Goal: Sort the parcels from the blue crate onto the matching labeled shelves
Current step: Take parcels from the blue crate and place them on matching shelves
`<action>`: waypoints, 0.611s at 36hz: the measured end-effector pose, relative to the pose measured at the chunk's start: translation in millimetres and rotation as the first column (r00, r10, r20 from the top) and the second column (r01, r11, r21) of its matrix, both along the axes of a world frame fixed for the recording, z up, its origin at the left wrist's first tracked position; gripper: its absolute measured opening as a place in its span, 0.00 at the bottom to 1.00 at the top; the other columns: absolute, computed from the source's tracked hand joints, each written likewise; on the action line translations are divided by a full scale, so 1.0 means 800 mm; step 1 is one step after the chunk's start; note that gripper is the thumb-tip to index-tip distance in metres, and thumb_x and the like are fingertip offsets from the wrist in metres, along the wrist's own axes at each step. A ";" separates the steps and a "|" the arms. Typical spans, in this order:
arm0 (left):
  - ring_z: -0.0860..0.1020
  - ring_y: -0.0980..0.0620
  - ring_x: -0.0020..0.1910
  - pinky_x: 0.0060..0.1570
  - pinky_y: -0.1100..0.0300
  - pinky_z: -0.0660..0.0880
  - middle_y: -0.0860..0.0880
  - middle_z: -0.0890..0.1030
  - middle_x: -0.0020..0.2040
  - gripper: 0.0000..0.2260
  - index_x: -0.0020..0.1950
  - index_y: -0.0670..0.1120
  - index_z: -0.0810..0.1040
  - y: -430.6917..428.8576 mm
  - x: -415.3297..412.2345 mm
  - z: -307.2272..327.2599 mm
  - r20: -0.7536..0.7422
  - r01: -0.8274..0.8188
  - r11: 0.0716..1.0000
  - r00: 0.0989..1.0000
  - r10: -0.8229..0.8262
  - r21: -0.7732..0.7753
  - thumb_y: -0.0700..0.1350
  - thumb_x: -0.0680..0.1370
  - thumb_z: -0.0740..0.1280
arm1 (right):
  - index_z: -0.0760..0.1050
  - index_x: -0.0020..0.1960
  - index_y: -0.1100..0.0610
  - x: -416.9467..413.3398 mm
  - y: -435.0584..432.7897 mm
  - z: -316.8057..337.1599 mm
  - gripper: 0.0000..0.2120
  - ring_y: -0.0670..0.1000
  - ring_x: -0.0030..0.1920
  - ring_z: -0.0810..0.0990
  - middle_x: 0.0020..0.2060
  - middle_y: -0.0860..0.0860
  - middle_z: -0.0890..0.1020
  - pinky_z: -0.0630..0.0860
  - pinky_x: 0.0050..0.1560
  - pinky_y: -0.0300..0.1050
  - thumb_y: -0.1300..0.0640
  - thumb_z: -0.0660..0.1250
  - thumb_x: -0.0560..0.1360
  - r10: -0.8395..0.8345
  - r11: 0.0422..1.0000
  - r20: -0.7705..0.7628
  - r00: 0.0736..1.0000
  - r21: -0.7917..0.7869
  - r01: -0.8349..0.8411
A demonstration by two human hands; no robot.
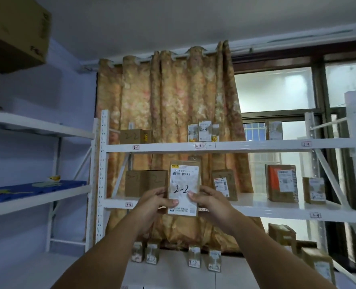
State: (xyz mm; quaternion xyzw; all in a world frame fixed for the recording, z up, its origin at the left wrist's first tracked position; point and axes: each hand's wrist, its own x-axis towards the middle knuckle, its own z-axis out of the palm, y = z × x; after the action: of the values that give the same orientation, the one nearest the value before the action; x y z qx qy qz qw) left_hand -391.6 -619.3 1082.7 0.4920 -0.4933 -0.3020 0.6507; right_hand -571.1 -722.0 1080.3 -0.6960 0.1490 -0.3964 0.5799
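Observation:
I hold a flat brown parcel (184, 184) upright in front of the white shelving unit (235, 146). Its white label bears a handwritten "2-2". My left hand (156, 202) grips its left edge and my right hand (210, 202) grips its right edge, thumbs on the label. The upper shelf carries a small tag "2-2" (135, 147) at its left, with a brown box marked 2-2 (134, 136) standing above it. The blue crate is out of view.
Small parcels (203, 132) stand by the 2-3 tag on the upper shelf. Brown boxes (145, 183) and labelled parcels (281, 183) fill the middle shelf; several small parcels (193, 256) line the bottom one. Another rack (37, 126) with a big carton (16, 30) stands left. A curtain (168, 97) hangs behind.

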 end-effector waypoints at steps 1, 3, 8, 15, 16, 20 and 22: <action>0.85 0.43 0.56 0.62 0.43 0.78 0.44 0.87 0.56 0.27 0.60 0.41 0.82 -0.005 0.005 0.002 0.015 -0.006 1.000 1.000 0.006 0.000 0.37 0.62 0.77 | 0.79 0.64 0.55 0.006 -0.007 0.001 0.20 0.51 0.55 0.87 0.54 0.51 0.88 0.82 0.56 0.51 0.54 0.78 0.74 0.006 1.000 0.001 1.000 -0.008 -0.006; 0.85 0.44 0.56 0.60 0.46 0.79 0.44 0.86 0.56 0.25 0.61 0.41 0.81 -0.018 0.020 0.009 0.034 -0.009 1.000 0.999 0.009 -0.008 0.36 0.64 0.77 | 0.79 0.64 0.54 0.021 -0.022 0.006 0.19 0.51 0.55 0.87 0.54 0.51 0.88 0.81 0.55 0.50 0.53 0.77 0.75 0.021 1.000 0.004 1.000 -0.021 -0.021; 0.85 0.45 0.56 0.52 0.53 0.79 0.45 0.87 0.56 0.19 0.62 0.40 0.80 -0.066 0.078 0.028 0.033 -0.034 0.999 0.999 0.035 -0.017 0.32 0.72 0.75 | 0.76 0.67 0.54 0.080 -0.073 0.026 0.22 0.53 0.55 0.87 0.54 0.51 0.88 0.82 0.59 0.52 0.52 0.76 0.76 0.000 0.998 0.003 1.000 -0.063 0.000; 0.85 0.47 0.55 0.59 0.49 0.79 0.48 0.87 0.53 0.17 0.60 0.43 0.83 -0.124 0.191 0.078 0.053 -0.065 0.994 0.996 0.069 -0.085 0.31 0.72 0.74 | 0.78 0.66 0.56 0.209 -0.137 0.080 0.21 0.54 0.55 0.87 0.54 0.53 0.88 0.82 0.56 0.52 0.54 0.76 0.76 -0.025 0.997 0.014 1.000 -0.079 0.026; 0.85 0.47 0.54 0.62 0.48 0.78 0.47 0.87 0.53 0.18 0.60 0.43 0.83 -0.131 0.209 0.087 0.056 -0.075 0.992 0.995 0.081 -0.104 0.31 0.72 0.74 | 0.78 0.66 0.56 0.228 -0.145 0.091 0.20 0.54 0.55 0.87 0.54 0.53 0.88 0.82 0.57 0.53 0.54 0.75 0.76 -0.021 0.995 0.013 1.000 -0.098 0.022; 0.86 0.47 0.54 0.60 0.49 0.79 0.47 0.87 0.54 0.18 0.60 0.43 0.83 -0.166 0.279 0.125 0.083 -0.110 0.974 0.988 0.128 -0.197 0.32 0.72 0.75 | 0.79 0.66 0.56 0.301 -0.174 0.129 0.20 0.53 0.54 0.87 0.53 0.53 0.88 0.82 0.54 0.50 0.51 0.75 0.76 -0.034 0.990 0.049 0.998 -0.136 0.041; 0.86 0.48 0.52 0.57 0.52 0.81 0.47 0.88 0.52 0.17 0.61 0.43 0.83 -0.187 0.311 0.144 0.112 -0.152 0.955 0.976 0.186 -0.256 0.33 0.73 0.76 | 0.79 0.65 0.55 0.333 -0.190 0.145 0.22 0.53 0.54 0.87 0.53 0.53 0.88 0.82 0.53 0.49 0.49 0.77 0.75 -0.049 0.990 0.092 0.995 -0.128 0.060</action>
State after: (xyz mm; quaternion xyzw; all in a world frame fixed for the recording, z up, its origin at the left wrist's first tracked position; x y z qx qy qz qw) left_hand -142.7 -768.9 1197.5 0.4671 -0.5257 -0.1479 0.6954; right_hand -304.6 -874.4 1195.9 -0.7099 0.1158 -0.4515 0.5280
